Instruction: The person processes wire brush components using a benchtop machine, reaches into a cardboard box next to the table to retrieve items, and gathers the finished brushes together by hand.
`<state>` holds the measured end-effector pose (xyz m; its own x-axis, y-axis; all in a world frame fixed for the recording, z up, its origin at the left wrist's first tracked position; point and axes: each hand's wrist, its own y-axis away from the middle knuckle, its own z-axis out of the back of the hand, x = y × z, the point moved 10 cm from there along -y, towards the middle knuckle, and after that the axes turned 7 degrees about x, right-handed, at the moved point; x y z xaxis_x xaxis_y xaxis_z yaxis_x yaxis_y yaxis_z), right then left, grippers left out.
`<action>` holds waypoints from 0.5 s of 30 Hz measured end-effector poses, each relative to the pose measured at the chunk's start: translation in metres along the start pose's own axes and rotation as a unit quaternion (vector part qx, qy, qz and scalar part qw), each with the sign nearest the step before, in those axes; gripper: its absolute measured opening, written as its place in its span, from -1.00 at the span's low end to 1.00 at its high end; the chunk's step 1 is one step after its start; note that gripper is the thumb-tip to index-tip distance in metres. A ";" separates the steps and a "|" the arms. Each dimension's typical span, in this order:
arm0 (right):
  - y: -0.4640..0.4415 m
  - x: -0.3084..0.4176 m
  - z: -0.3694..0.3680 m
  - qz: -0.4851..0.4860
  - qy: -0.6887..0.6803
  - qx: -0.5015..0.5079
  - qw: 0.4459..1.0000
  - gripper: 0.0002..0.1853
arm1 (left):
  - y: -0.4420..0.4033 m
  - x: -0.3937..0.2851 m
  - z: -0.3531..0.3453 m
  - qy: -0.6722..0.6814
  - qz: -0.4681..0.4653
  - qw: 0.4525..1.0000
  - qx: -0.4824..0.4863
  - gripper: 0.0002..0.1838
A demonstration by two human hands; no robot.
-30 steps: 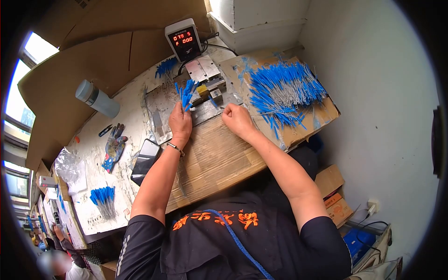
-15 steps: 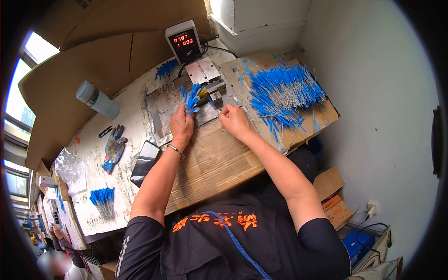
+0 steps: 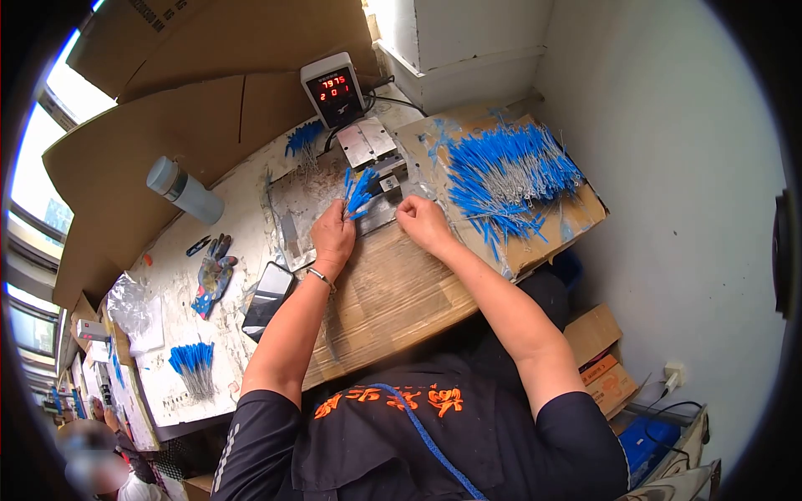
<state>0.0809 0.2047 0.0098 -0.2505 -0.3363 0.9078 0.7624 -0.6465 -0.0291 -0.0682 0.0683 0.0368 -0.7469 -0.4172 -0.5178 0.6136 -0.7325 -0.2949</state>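
Observation:
My left hand (image 3: 333, 235) is closed round a bunch of blue-ended wire pieces (image 3: 360, 192), their blue ends fanned out beyond the fingers. Just ahead stands a small metal fixture (image 3: 368, 144) with a block at its front edge. My right hand (image 3: 423, 224) is beside that block with thumb and fingers pinched together; whatever is between the fingertips is too small to make out. A large heap of similar blue-ended wire pieces (image 3: 501, 167), some with small looped ends, lies on cardboard to the right. Behind the fixture is a counter box (image 3: 332, 88) with red digits.
On the left side of the table are a light-blue bottle (image 3: 185, 190), snips (image 3: 199, 245), a patterned glove (image 3: 215, 274), a phone (image 3: 269, 299) and a smaller wire bundle (image 3: 194, 369). Cardboard (image 3: 167, 150) walls the back. Another person (image 3: 125, 468) is at lower left.
The red digits on the counter box have changed. The view has shifted slightly. Both hands stay near the fixture, the left still holding its bunch and the right still pinched.

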 end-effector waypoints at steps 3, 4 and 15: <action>-0.001 0.008 0.007 0.036 -0.026 -0.029 0.999 -0.89 | 0.000 -0.004 0.000 -0.002 -0.016 1.000 -0.004 -0.90; 0.001 0.019 0.014 0.078 -0.034 -0.059 0.995 -0.91 | 0.000 -0.005 -0.001 -0.011 -0.019 1.000 0.002 -0.90; 0.023 0.080 0.051 0.179 0.024 -0.095 0.979 -0.88 | 0.004 -0.013 0.000 -0.040 -0.052 0.998 -0.002 -0.92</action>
<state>0.1085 0.1980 0.1027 -0.0199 -0.5934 0.8046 0.6831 -0.5958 -0.4225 -0.0558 0.0703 0.0425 -0.8241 -0.3819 -0.4183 0.5336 -0.7711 -0.3473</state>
